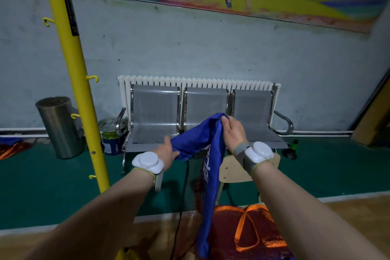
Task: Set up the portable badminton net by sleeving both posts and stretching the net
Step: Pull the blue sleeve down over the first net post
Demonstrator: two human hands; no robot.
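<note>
Open green floor (42,186) stretches at 9 o'clock between the yellow post (78,74) and the left edge, and a white line borders it against the wooden boards nearer the person. The post leans from 11 o'clock down toward 7, with hooks along it.

Near the centre both hands grip the net's blue sleeve (198,139). The left hand (168,153) pinches a lower fold and the right hand (233,133) clamps the top edge, the two held apart with cloth spread between them. The sleeve hangs toward 6 o'clock, its white lettering folded and unreadable. Dark mesh beneath it is hard to make out, and a black cord (179,213) trails beside it. A yellow object (126,253) is cut off by the bottom edge.

Beyond the hands a three-seat metal bench (156,110) stands against the wall, before a radiator (190,80). A steel bin (59,126) and a paint can (110,137) sit at 9 o'clock. A wooden stool (232,171) under the right wrist and an orange-strapped bag (249,230) at 5 o'clock crowd the floor just ahead.
</note>
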